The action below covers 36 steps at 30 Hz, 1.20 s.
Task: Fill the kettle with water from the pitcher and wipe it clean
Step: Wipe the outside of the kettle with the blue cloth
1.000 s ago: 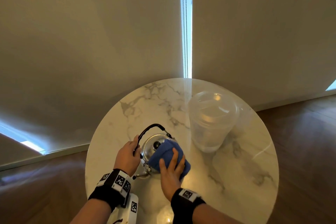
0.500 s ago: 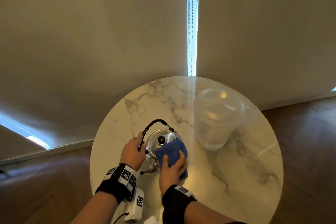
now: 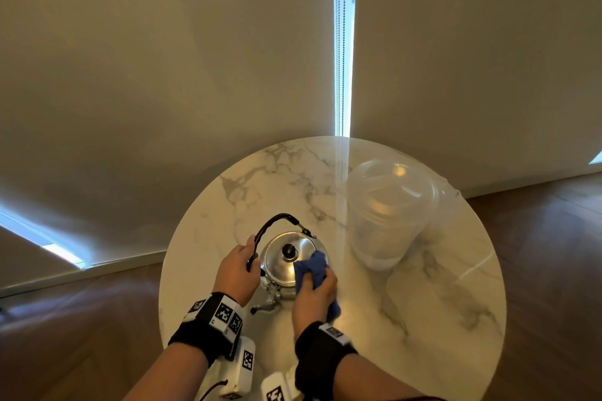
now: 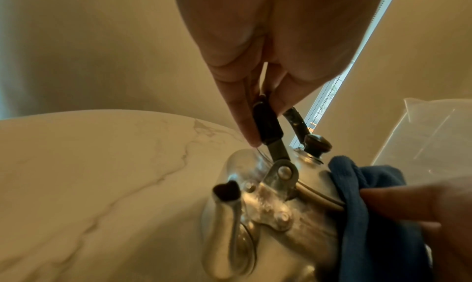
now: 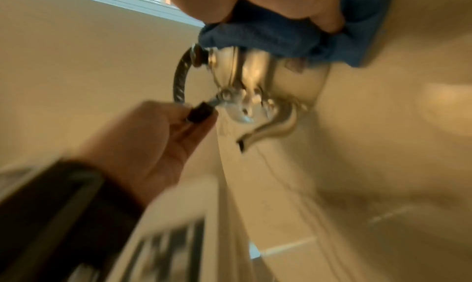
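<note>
While the left hand (image 3: pixel 235 270) pinches the shiny kettle's (image 3: pixel 282 262) black handle (image 3: pixel 273 224), the right hand (image 3: pixel 313 298) clutches a bunched blue cloth (image 3: pixel 311 267).

A: Where is there room on the tabletop (image 3: pixel 439 319)?

B: The far side, behind the kettle (image 3: pixel 283 265), is bare marble. The near right part is bare too.

A: What is in the way?

B: The big clear pitcher (image 3: pixel 387 215) stands to the right of the kettle, with a gap of bare marble between them. The left hand (image 3: pixel 236 273) blocks the kettle's left side, and its fingers (image 4: pixel 242 113) wrap the black handle (image 3: pixel 270 228). The right hand (image 3: pixel 314 298) and the blue cloth (image 3: pixel 312 265) cover the kettle's right side.

A: And in front?

B: The spout (image 3: pixel 265 306) sticks out between both wrists.
</note>
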### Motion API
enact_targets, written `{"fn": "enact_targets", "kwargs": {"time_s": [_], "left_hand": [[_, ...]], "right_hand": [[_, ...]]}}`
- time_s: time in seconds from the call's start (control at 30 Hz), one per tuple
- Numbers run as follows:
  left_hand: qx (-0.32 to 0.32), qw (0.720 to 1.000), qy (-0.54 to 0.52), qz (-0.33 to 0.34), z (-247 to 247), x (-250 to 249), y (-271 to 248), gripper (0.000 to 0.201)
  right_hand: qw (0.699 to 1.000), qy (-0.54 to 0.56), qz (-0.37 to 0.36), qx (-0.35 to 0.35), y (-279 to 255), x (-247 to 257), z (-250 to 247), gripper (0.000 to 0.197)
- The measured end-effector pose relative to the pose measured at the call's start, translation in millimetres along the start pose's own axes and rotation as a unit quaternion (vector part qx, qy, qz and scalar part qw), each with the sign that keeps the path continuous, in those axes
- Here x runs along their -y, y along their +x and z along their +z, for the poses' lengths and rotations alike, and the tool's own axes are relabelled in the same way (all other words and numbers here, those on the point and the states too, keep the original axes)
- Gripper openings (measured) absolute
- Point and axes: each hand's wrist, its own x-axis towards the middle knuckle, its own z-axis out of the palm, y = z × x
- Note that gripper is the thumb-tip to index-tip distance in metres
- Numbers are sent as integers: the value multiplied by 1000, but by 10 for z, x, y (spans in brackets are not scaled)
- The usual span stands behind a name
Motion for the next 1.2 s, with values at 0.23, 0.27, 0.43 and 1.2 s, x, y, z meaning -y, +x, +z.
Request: {"fn": "enact_targets", "kwargs": {"time_s": [0.23, 0.27, 0.43, 1.2], "left_hand": [[9, 1000, 12, 4, 6, 7, 29, 50], [9, 1000, 12, 4, 4, 3, 31, 50], [11, 1000, 19, 1, 0, -9, 18, 50], [26, 998, 47, -19, -65, -98, 36, 42]], "right_hand": [[969, -180, -60, 159, 480, 569, -199, 33], [965, -189, -67, 171, 547, 622, -180, 34], [953, -207, -82, 203, 642, 503, -145, 46], [964, -132, -157, 168, 500, 218, -697, 22]]}}
